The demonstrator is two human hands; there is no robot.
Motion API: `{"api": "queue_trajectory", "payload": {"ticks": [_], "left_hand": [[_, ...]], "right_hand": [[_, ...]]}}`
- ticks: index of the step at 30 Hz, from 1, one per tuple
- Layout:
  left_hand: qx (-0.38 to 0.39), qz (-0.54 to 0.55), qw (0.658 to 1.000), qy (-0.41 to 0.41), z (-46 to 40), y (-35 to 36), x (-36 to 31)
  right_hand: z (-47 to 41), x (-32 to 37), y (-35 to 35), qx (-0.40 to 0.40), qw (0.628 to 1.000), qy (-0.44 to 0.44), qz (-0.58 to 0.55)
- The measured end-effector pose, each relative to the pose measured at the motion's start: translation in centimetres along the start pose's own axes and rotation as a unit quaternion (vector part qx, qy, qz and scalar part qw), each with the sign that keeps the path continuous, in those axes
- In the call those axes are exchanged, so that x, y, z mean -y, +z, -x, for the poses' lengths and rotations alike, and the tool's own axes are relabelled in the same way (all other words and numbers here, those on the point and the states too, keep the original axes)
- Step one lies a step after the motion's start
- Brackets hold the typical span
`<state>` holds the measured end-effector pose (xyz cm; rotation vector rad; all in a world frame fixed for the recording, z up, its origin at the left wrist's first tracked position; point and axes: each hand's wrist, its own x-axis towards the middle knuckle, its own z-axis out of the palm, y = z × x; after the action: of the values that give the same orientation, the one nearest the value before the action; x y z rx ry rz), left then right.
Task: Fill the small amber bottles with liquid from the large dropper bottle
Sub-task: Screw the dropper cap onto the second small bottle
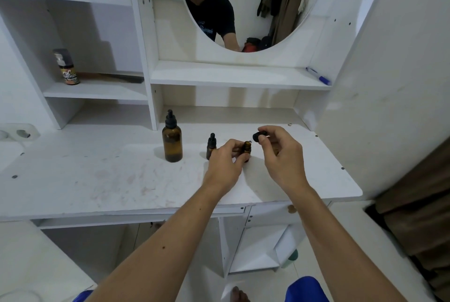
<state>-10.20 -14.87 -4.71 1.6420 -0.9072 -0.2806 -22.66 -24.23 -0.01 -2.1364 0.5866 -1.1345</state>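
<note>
The large amber dropper bottle (172, 142) stands capped on the white table (97, 180), left of my hands. A small amber bottle (210, 147) with its black dropper cap on stands just right of it. My left hand (225, 162) grips a second small amber bottle (247, 149), upright on the table with its mouth uncovered. My right hand (280, 153) pinches that bottle's black dropper cap (258, 136) a little above and to the right of the mouth. Something amber shows behind my right hand, mostly hidden.
A raised shelf (233, 77) with a blue pen (317, 76) runs behind the table under an oval mirror (255, 9). Side shelves on the left hold a brown spray can (67, 67). A wall socket (22, 132) sits at far left. The table's edge ends at right.
</note>
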Motion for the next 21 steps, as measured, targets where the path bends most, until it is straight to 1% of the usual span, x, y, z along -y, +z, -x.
{"api": "queue_trajectory", "payload": {"ticks": [4,7,16,19,21], "left_hand": [[0.003,-0.001,1.0,0.001,0.0,0.0,-0.1],[0.003,0.004,1.0,-0.003,0.0,0.0,0.0],[0.005,0.004,1.0,0.004,-0.1,0.0,0.3],[0.006,0.004,1.0,0.004,-0.1,-0.1,0.2],[0.007,0.004,1.0,0.006,-0.1,-0.2,0.2]], "right_hand": [[-1.3,-0.3,0.6,0.05,0.998,-0.018,0.042],[-1.2,-1.0,1.2,0.079,0.995,-0.014,0.055],[0.3,-1.8,2.7,0.023,0.999,0.022,0.019],[0.5,-1.7,3.2,0.004,0.999,0.044,0.017],[0.7,-1.5,3.3,-0.005,0.998,0.062,-0.004]]}}
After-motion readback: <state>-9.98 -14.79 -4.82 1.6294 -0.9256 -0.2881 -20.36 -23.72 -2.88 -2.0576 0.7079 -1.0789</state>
